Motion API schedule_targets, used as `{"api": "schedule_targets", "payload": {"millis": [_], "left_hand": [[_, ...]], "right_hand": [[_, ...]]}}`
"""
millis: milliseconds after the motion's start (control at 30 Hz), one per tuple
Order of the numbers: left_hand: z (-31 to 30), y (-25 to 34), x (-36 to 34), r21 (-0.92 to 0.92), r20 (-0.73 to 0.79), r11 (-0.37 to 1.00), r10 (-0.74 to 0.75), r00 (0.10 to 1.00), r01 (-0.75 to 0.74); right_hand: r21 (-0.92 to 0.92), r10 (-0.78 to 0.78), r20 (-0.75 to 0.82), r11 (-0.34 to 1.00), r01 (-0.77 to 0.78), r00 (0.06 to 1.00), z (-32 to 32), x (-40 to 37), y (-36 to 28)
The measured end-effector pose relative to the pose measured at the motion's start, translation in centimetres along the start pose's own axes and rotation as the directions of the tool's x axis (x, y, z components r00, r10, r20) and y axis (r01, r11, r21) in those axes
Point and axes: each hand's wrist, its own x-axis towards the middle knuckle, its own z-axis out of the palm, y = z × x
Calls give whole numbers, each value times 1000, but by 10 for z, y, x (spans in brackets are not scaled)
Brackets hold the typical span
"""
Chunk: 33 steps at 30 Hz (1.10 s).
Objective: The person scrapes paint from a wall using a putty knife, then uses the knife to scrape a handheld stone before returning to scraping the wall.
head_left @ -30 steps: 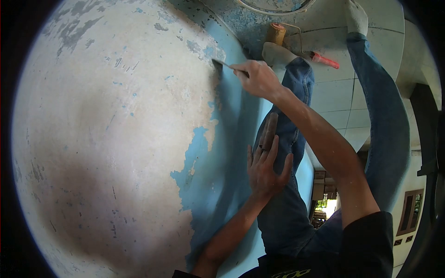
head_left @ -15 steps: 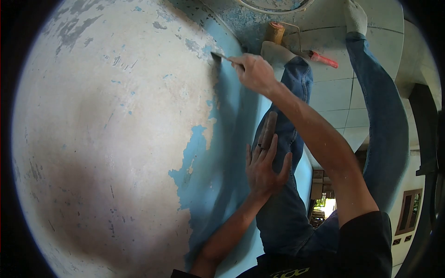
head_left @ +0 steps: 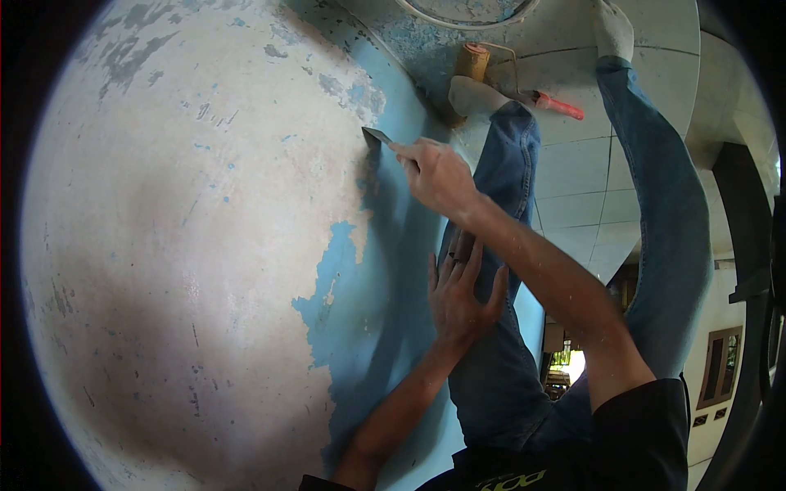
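Observation:
My right hand (head_left: 440, 176) is closed round the handle of a scraper (head_left: 375, 136). The dark flat blade meets the wall (head_left: 205, 270) where bare whitish plaster borders the remaining blue paint (head_left: 409, 245). Below it, my left hand (head_left: 465, 299) lies flat on my jeans leg (head_left: 495, 360), its fingers stretched out and a ring on one of them. My right forearm passes close by and covers none of the left palm. Part of the scraper's handle is hidden inside my grip.
A paint roller (head_left: 473, 61) with a red handle (head_left: 561, 105) lies on the tiled floor (head_left: 573, 164) by my foot. Beyond it is the rim of a round container (head_left: 475, 24). Blue paint flakes litter the floor along the wall. My other leg (head_left: 667, 188) stretches out at the right.
My right hand and the scraper have moved down and slightly left along the paint edge. My left hand stays on the leg; the whole view has shifted a little.

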Motion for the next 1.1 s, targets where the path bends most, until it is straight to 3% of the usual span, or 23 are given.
{"api": "schedule_targets", "payload": {"millis": [233,433,500,567,667,733,900,1000,1100], "left_hand": [[-4,3,1,-13,92,997,-70,993,72],[2,-2,1,-28,-13,1000,-8,1000,8],[0,-1,2,-15,38,1000,-27,999,28],[-4,-1,-1,8,94,999,-47,994,46],[-3,-2,2,12,134,997,-77,988,76],[-3,-1,3,15,23,1000,-21,1000,21],[-5,0,1,8,69,999,-43,997,43],[-4,-2,2,-6,77,999,-48,996,49],[-3,1,4,-25,27,999,-22,999,23]], "right_hand": [[2,89,27,996,-90,996,5,9,5],[50,55,0,997,-55,998,9,5,-1],[39,60,-18,997,-59,998,11,18,6],[65,197,23,978,-198,980,15,34,7],[86,78,48,993,-82,996,3,13,6],[83,77,39,993,-80,996,4,5,2],[12,127,-25,992,-127,992,13,30,8],[34,157,65,987,-159,985,-1,21,3],[107,46,53,993,-51,998,-3,0,0]]}}
